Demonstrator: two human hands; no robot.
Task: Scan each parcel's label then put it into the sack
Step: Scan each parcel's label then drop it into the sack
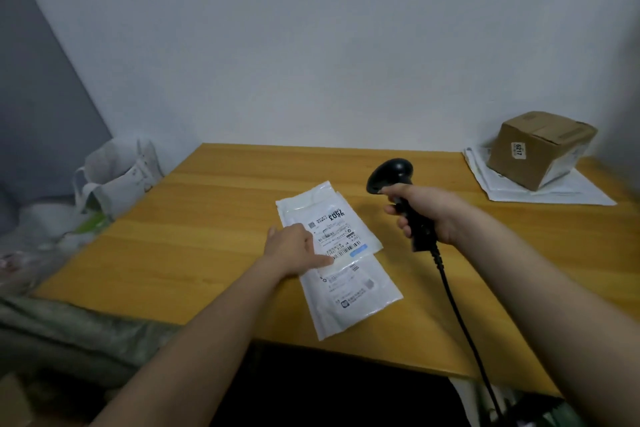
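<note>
Parcel (341,263), white, flat on table (180,253): your left hand (294,248) is pressing its label with fingers straight. Scanner (398,198): your right hand (429,211) is gripping its handle just beyond. Sack (114,173) is standing off the table's far-left corner.

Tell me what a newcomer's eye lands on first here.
First, the black barcode scanner, held by the right hand above the wooden table. Next, the white parcel mid-table, label up, with the left hand resting on its edge. A cardboard box sits at the far right corner.
</note>
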